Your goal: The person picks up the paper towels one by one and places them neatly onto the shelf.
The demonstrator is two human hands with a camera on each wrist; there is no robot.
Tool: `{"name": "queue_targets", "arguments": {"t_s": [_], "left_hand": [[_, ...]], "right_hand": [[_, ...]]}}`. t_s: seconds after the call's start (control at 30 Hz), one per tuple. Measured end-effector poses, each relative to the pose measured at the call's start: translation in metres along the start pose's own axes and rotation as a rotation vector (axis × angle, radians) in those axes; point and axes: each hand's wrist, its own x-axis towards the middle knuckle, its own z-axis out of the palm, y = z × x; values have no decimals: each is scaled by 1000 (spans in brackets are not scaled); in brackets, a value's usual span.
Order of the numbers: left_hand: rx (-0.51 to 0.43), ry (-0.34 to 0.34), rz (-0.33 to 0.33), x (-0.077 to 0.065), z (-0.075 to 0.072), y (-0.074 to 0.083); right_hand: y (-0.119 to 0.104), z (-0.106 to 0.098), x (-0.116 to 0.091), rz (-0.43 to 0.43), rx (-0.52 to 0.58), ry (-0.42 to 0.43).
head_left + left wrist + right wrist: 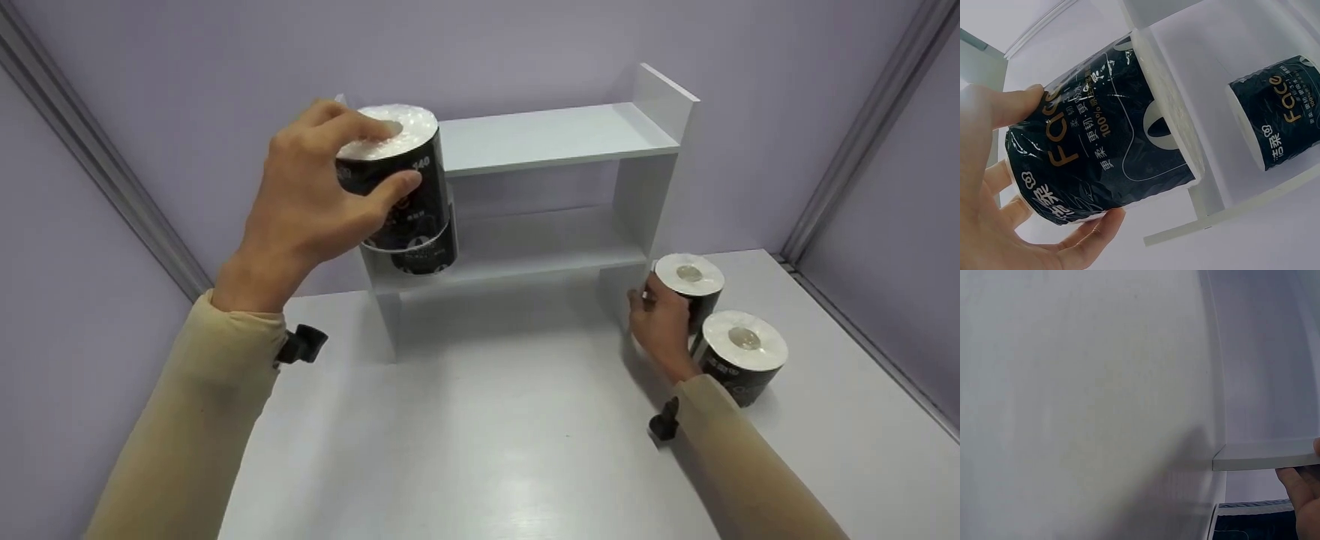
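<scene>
My left hand (300, 187) grips a toilet paper roll (416, 199) in a black wrapper, fingers over its top and thumb on its side. The left wrist view shows the roll tilted across the picture, raised in front of the left end of a white two-tier shelf (555, 139). Behind it, a second black-wrapped roll (1280, 112) stands on the lower tier, partly hidden in the head view. My right hand (664, 322) holds the edge of the shelf's right side panel (1269, 462), thumb and fingers on opposite faces.
Two more black-wrapped rolls stand on the white table (480, 450) right of the shelf: a rear roll (690, 274) beside my right hand and a front roll (745, 352) close to my forearm. Pale walls with metal corner posts (862, 135) enclose the table.
</scene>
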Motion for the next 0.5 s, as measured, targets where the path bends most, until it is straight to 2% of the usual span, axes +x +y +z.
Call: {"name": "queue_targets", "arguments": {"t_s": [0.13,0.37,0.5], "left_hand": [[0,9,-21,2,-2,1],[0,21,-20,5,-5,4],[12,12,-16,7,-6,5]], "right_hand": [[1,2,-1,11,14,-13],[4,5,-1,-73,-20,39],[5,5,-1,-79,-17,43]]}}
